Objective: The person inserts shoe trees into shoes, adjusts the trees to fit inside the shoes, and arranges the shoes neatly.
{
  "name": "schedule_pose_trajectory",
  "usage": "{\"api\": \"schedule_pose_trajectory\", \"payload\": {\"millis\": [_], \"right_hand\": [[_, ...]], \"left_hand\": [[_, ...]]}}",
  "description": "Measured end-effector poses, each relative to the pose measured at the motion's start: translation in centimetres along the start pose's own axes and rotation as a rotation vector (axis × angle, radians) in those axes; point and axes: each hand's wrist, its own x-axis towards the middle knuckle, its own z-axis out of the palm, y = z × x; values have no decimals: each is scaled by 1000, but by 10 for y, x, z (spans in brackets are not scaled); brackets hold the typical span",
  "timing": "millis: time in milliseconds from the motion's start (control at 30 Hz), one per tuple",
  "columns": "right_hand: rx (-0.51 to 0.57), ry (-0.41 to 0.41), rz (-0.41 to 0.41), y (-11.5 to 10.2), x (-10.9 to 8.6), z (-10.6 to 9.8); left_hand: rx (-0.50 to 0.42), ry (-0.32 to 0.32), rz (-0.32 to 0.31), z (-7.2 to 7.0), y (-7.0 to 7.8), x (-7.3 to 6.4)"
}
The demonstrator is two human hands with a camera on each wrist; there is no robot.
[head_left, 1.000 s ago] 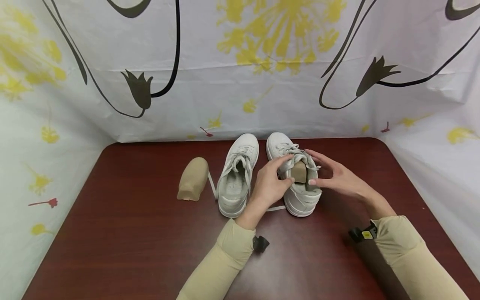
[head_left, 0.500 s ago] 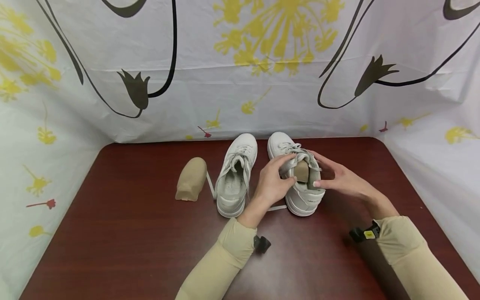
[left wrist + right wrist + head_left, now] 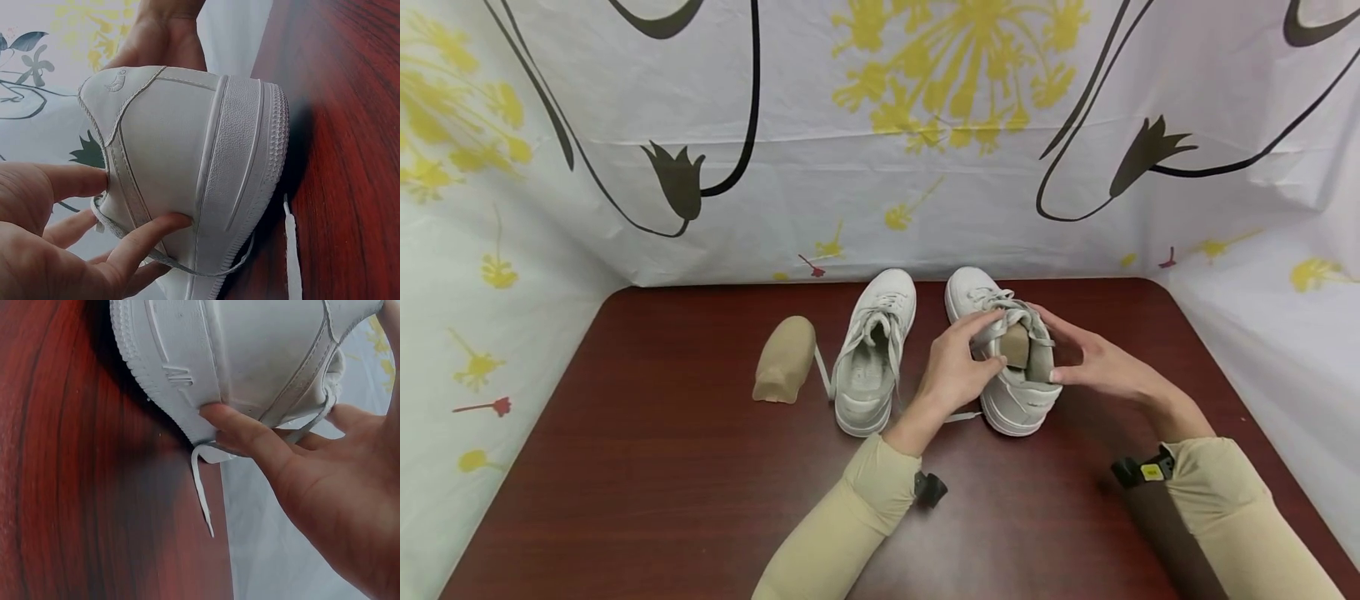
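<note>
White and leather-like, a low lace-up sneaker (image 3: 1021,407) with stitched panels and a thick, ridged sole stands sole down near the back of a reddish-brown wood-grain table (image 3: 700,500), right of centre, toe pointing away from the person. Inside its opening, under the tongue, sits a tan insert (image 3: 1015,345) with a flat, squarish end. The left hand (image 3: 958,367) grips the shoe's left side, thumb at the collar edge, the other fingers spread along the outside. The right hand (image 3: 1097,360) holds the right side likewise, thumb and fingers parted around the rim. To the left stands a matching sneaker (image 3: 874,354), and beyond it lies a second insert (image 3: 785,360), rounded at the far end. A yellow label (image 3: 1152,472) on the right wrist's strap is too small to read. The left wrist view shows a small heel mark (image 3: 115,82), illegible. The right wrist view adds raised lettering (image 3: 179,376) on the sole's side, also unreadable, and a thin lace (image 3: 200,487) trailing beside it. Only the head view shows the two inserts.
</note>
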Motion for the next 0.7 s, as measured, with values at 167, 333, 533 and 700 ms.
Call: {"api": "schedule_pose_trajectory", "payload": {"millis": [167, 333, 533, 700], "right_hand": [[-12, 6, -28, 2, -4, -5], [-25, 21, -9, 2, -9, -11], [-41, 48, 12, 4, -16, -19], [-65, 61, 9, 6, -22, -25]], "left_hand": [[-5, -9, 26, 3, 0, 3], [-27, -28, 37, 7, 3, 8], [-35, -58, 37, 13, 8, 14], [-11, -94, 38, 19, 11, 20]]}}
